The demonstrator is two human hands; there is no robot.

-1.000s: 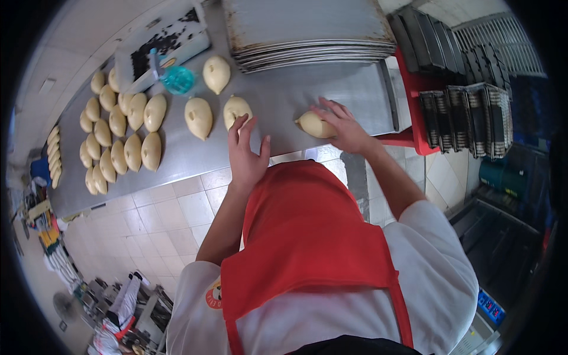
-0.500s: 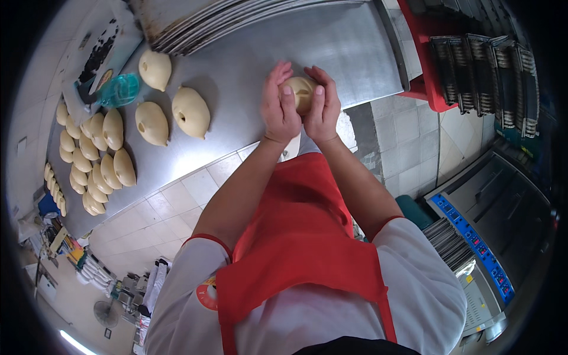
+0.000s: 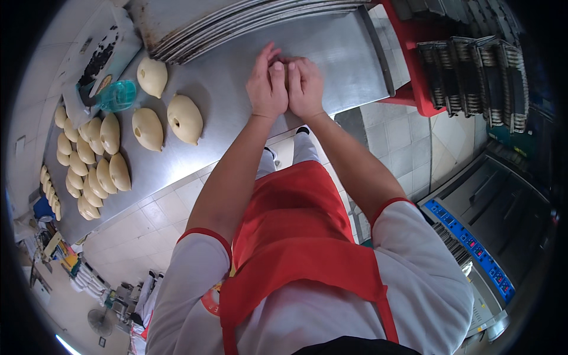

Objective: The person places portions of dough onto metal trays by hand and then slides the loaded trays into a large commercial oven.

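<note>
My left hand [image 3: 267, 86] and my right hand [image 3: 305, 86] are pressed together, closed around a pale dough piece [image 3: 286, 76] that is mostly hidden by my fingers and thumbs, over the steel table [image 3: 334, 62]. To their left lie three plump, pointed dough pieces: one at the back [image 3: 151, 77], one holed piece [image 3: 147, 129] and another with a hole [image 3: 184, 118]. Farther left rest several similar glossy pieces [image 3: 103, 174] in rows, beside a line of slimmer pieces [image 3: 51, 192]. A turquoise bottle [image 3: 118, 94] and a white container [image 3: 124, 53] with dark bits stand behind them.
Stacked metal trays [image 3: 248, 23] lie along the table's back. At the right, a red rack or shelf [image 3: 423, 103] holds dark baking pans [image 3: 485, 83]. A machine with a blue control panel [image 3: 470, 248] stands lower right. Pale tiled floor [image 3: 402, 142] runs below the table.
My hands have come together from apart: the right moved left with the dough, the left moved up to meet it. Since half a second ago they cover the dough more fully.
</note>
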